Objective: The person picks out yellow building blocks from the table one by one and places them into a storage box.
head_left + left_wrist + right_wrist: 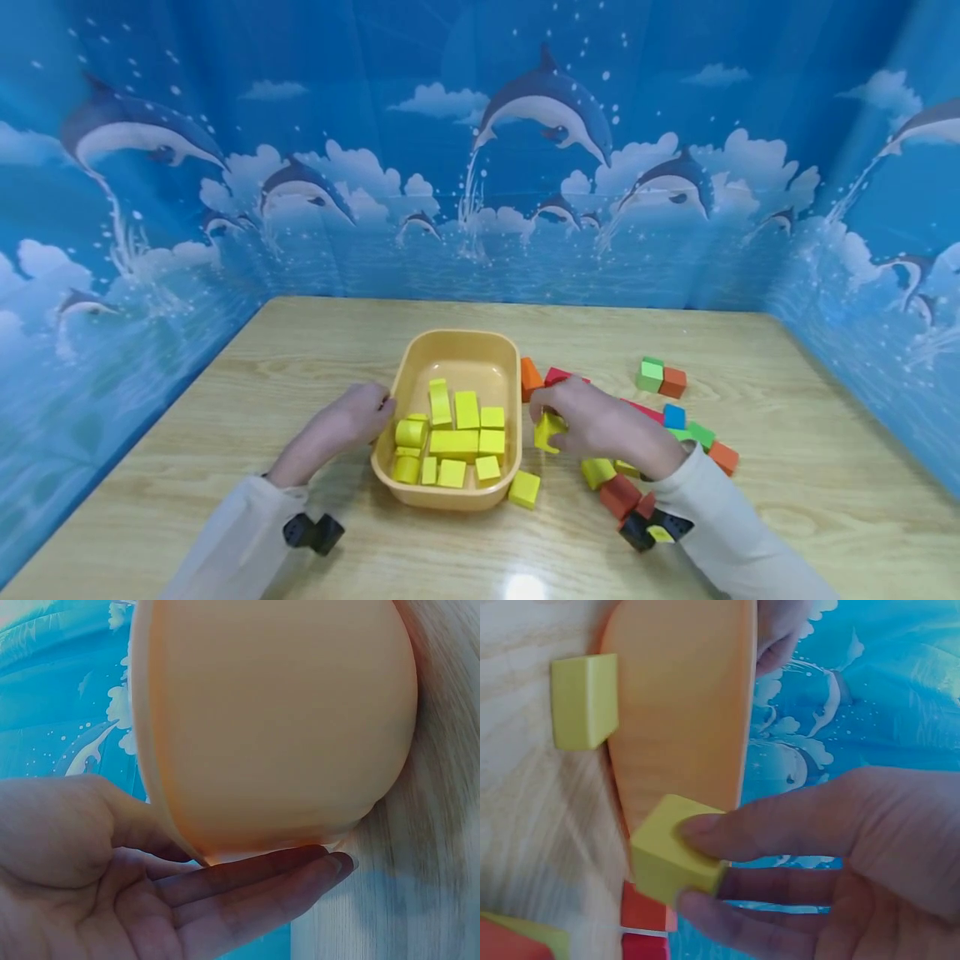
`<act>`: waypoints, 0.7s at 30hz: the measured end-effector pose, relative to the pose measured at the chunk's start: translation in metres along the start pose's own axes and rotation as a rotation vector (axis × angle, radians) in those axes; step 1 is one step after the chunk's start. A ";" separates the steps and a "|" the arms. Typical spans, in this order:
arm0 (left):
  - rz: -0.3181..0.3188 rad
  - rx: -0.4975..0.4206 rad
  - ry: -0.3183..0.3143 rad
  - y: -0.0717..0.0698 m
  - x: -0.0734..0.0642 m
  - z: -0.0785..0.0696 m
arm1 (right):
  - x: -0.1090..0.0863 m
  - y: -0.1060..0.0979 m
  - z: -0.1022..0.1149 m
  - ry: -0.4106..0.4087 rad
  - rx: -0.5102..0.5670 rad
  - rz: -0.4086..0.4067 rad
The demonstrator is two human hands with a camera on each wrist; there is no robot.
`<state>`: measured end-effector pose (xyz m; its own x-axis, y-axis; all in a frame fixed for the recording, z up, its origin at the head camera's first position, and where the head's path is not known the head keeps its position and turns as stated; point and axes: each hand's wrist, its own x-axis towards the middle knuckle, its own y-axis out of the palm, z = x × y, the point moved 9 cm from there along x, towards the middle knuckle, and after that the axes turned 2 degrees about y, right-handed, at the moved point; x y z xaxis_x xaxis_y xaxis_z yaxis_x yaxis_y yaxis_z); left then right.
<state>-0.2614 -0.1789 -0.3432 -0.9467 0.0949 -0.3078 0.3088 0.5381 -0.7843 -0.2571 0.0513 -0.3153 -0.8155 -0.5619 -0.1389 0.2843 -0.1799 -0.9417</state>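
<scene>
A tan plastic bin stands on the table with several yellow blocks of different shapes in it, some of them cylinders. My left hand grips the bin's left side; in the left wrist view the thumb is at the rim and straight fingers lie along the outer wall. Just right of the bin, my right hand pinches a yellow block between thumb and fingers, above the table. Another yellow block lies on the table by the bin's front right corner.
Right of the bin lie an orange block, a red block, a yellow block and a dark red block. Farther right are green, blue and orange-red blocks. A dolphin-print curtain encloses the table.
</scene>
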 end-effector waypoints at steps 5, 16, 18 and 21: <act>-0.004 0.013 0.005 -0.001 -0.001 -0.001 | -0.001 -0.012 0.005 -0.083 0.029 -0.083; 0.003 0.014 -0.006 0.000 0.000 0.000 | -0.003 -0.015 0.009 -0.175 0.061 -0.143; 0.003 0.010 -0.002 0.000 0.000 -0.001 | -0.003 -0.017 0.010 -0.182 0.058 -0.160; -0.001 0.007 0.005 0.000 0.000 -0.001 | -0.003 -0.022 0.011 -0.192 0.050 -0.202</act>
<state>-0.2611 -0.1779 -0.3427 -0.9474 0.0990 -0.3044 0.3088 0.5323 -0.7882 -0.2554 0.0475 -0.2911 -0.7491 -0.6524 0.1148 0.1542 -0.3402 -0.9276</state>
